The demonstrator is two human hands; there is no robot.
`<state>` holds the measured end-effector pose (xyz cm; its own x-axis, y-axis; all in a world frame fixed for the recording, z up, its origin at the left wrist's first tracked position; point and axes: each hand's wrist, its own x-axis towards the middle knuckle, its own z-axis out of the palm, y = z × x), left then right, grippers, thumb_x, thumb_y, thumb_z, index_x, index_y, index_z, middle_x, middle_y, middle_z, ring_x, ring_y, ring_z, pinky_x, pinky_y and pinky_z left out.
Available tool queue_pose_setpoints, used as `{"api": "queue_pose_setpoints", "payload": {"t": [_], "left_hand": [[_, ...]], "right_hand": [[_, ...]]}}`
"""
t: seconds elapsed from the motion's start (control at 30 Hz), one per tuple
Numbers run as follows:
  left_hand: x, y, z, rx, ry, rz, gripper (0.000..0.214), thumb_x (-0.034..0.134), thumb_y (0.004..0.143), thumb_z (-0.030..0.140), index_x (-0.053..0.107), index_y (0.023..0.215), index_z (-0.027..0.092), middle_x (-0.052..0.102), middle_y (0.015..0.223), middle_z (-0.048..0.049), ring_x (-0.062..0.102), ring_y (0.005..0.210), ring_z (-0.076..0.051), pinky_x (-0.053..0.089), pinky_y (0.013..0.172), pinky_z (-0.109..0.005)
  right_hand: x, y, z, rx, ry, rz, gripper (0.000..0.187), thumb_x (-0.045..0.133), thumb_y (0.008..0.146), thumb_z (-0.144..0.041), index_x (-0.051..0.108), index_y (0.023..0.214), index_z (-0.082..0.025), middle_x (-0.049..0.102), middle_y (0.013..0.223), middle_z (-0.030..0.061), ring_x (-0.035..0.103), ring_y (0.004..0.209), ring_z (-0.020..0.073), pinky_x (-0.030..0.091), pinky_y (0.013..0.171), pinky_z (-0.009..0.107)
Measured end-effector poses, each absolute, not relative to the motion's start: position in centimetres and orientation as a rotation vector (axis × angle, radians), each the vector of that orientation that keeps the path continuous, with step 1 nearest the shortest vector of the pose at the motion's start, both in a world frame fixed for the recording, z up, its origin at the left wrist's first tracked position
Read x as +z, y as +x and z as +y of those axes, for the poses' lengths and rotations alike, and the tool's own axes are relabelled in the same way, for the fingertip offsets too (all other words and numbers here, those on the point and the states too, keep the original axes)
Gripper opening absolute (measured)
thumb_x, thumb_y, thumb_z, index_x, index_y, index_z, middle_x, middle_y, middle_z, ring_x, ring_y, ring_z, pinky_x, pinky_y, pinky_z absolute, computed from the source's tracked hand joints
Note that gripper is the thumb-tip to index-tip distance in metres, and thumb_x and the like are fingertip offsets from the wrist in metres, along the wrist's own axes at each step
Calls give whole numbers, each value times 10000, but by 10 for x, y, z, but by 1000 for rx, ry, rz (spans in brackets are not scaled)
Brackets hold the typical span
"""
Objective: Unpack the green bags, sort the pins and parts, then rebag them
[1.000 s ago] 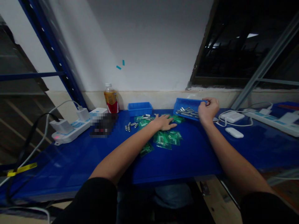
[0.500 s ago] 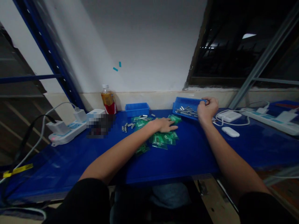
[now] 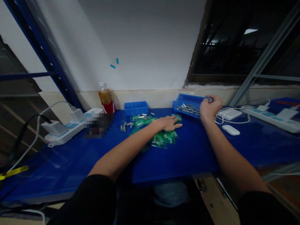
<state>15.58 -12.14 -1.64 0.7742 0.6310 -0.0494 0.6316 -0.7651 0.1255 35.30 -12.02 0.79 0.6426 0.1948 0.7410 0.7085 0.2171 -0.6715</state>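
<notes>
My left hand lies flat, fingers spread, over a pile of small green plastic bags in the middle of the table. My right hand pinches the right rim of a blue plastic bin, which is tilted toward me. Inside that bin lie several small silvery metal pieces. Loose metal cylinders lie left of the bags, and a few more pieces rest on top of the pile. My left forearm hides part of the bags.
A second blue bin stands against the wall, right of a drink bottle. Power strips with cables lie at the left, and another power strip is at the right. A white earphone case sits beside my right forearm.
My left hand has slid slightly right across the bags, fingers still spread. My right hand keeps its grip on the bin, which is tipped a little more. The view has shifted slightly.
</notes>
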Motion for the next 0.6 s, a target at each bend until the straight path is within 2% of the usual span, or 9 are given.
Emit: {"api": "queue_pose_setpoints", "payload": {"t": [0.07,0.2,0.33,0.4,0.47,0.53,0.6], "left_hand": [[-16,141,-130,6,2854,948,623,171,897,618,387,1362,264,349,1463,-44,383,1271,-283,323,1025,-485],[-12,109,-145,107,2979,865,562,191,930,554,495,1271,226,485,1345,-75,384,1254,-272,269,1049,-501],[-11,73,-148,238,2972,871,520,191,961,473,399,1349,196,372,1434,-86,330,1310,-225,245,1092,-411],[-13,51,-148,391,2942,987,509,208,964,452,381,1350,169,386,1414,-100,340,1303,-213,273,1084,-381],[-17,30,-150,497,2926,1111,474,248,960,435,453,1276,148,480,1308,-111,420,1232,-212,330,1047,-365],[-21,16,-153,511,2934,1188,447,277,955,424,519,1195,135,534,1220,-115,472,1169,-219,363,1018,-363],[-24,12,-158,476,2962,1182,457,279,954,431,533,1189,132,541,1216,-115,482,1158,-226,368,1014,-364]], "right_hand": [[6,350,-120,-410,-1336,-872,184,458,608,-68,568,706,-177,379,665,-10,424,652,172,400,729,364],[3,338,-119,-389,-1301,-927,193,450,614,-58,571,714,-170,372,668,-13,414,642,163,395,725,351],[-2,321,-118,-346,-1237,-1000,178,447,624,-72,564,716,-170,375,664,-17,409,637,154,388,697,326],[-7,311,-118,-322,-1214,-1024,173,442,627,-81,556,716,-175,385,657,-22,406,628,148,384,689,316],[-11,303,-117,-309,-1191,-1043,164,435,636,-90,542,721,-181,399,662,-23,408,630,146,381,692,311],[-15,295,-117,-300,-1170,-1061,150,429,649,-101,527,727,-184,415,679,-18,414,640,147,379,695,310],[-19,289,-116,-287,-1157,-1080,137,424,655,-109,510,731,-183,432,697,-9,422,651,150,378,695,312]]}}
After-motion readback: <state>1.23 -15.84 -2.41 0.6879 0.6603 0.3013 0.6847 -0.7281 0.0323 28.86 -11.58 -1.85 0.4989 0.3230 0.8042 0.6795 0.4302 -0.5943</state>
